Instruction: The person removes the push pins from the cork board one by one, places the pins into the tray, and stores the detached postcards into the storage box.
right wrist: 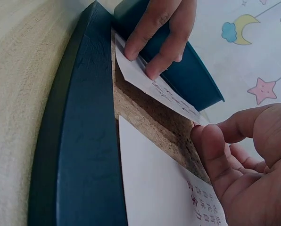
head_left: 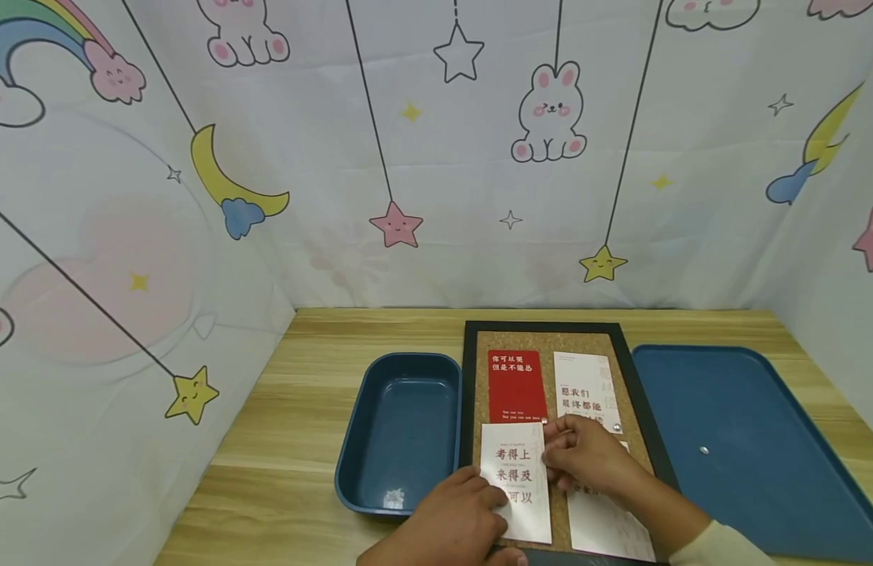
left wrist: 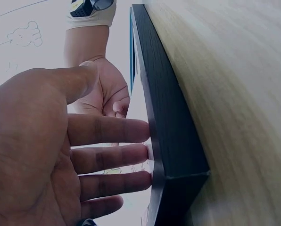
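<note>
A white card (head_left: 524, 519) with dark red printed characters lies over the lower left of a cork board (head_left: 542, 339) in a black frame. My left hand (head_left: 453, 519) presses on its left part, fingers (left wrist: 114, 157) straight. At the card's upper right edge, my right hand (head_left: 585, 456) pinches it between thumb and fingers. In the right wrist view this white card (right wrist: 150, 84) stands slightly off the cork along its near side. A red card (head_left: 515, 385) is above it. Two more white cards, an upper one (head_left: 581, 373) and a lower one (head_left: 606, 527), occupy the board's right half.
A deep blue bin (head_left: 408, 432) stands left of the board, with a bright patch at its bottom I cannot identify. To the right, a flat blue tray (head_left: 754, 424) holds a small silver pin (head_left: 704, 450). Another round pin (head_left: 617, 428) sits on the upper white card.
</note>
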Demonstrator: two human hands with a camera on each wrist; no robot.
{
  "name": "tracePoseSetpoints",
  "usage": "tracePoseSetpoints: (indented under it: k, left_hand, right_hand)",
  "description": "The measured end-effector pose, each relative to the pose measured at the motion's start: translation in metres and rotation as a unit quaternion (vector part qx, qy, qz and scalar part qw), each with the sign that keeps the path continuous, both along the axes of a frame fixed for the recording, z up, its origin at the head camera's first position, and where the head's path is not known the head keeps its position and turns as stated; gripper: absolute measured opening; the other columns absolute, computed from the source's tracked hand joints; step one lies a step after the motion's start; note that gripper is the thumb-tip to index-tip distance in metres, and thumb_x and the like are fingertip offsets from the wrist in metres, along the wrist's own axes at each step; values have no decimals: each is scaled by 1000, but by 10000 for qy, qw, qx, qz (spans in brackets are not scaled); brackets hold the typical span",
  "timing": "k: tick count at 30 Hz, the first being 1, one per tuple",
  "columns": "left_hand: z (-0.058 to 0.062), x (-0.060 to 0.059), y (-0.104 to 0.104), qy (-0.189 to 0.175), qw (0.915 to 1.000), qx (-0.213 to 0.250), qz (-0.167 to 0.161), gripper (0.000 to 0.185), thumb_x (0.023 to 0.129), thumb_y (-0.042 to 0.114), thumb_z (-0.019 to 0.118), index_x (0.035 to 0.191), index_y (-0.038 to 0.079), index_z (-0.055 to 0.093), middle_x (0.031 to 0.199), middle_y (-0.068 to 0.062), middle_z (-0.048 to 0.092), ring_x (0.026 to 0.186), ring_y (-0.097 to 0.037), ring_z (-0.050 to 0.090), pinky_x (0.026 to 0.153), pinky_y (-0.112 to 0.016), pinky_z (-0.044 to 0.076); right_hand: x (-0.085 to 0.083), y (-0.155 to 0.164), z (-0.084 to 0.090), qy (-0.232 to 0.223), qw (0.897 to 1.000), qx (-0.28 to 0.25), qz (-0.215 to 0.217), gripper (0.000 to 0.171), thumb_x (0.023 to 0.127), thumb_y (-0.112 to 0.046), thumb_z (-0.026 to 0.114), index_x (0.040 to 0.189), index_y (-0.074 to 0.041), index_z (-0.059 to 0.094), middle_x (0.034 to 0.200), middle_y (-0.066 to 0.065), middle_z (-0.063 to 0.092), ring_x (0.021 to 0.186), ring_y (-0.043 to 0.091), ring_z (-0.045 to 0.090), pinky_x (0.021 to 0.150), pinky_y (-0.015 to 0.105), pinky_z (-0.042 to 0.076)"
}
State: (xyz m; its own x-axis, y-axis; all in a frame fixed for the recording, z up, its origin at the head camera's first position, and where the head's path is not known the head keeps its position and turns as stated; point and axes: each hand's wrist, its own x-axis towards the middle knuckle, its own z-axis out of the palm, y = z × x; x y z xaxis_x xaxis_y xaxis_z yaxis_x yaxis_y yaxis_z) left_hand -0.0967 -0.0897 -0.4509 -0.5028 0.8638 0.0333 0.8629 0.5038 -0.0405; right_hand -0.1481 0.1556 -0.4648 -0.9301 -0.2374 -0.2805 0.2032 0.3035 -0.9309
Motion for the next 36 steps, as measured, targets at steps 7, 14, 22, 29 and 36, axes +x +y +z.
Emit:
tracePoseSetpoints:
  k: [7,14,22,29,36]
  left_hand:
    - [1,0,-1,-87,9999,100,28,46,100,61,52,84,26,77,99,11,64,93,-4,56,103,-32,43]
    - [3,0,-5,-211,9993,286,95,42,102,58,51,98,25,77,114,9,65,107,-8,57,107,-35,41]
    - [10,-1,-9,5,9987,448,251,36,102,53,56,114,25,75,121,9,66,116,-11,56,109,-35,40]
    - [13,1,-13,281,9901,1034,908,34,102,44,60,120,20,75,122,5,67,117,-15,57,107,-37,43]
    - [12,0,-17,540,9721,1860,1325,23,98,34,67,111,17,76,114,4,68,109,-14,61,97,-37,50]
  right_hand:
    - [2,2,-1,-117,9999,-70,-60,32,93,-1,68,120,7,52,84,13,67,66,22,64,53,32,52]
    - [0,7,-2,-265,9986,-447,-126,32,96,-2,65,122,8,51,84,15,66,66,19,61,52,28,48]
    - [-3,12,-3,-373,9975,-549,-227,37,96,-3,65,127,8,48,82,15,68,57,16,55,49,27,46]
    - [-4,14,-3,-334,9965,-744,-176,38,97,-3,65,127,9,46,82,15,67,55,15,54,48,29,46]
    - [-6,17,-1,-274,9969,-715,-169,39,96,-3,66,127,10,46,83,14,68,60,16,56,51,28,47]
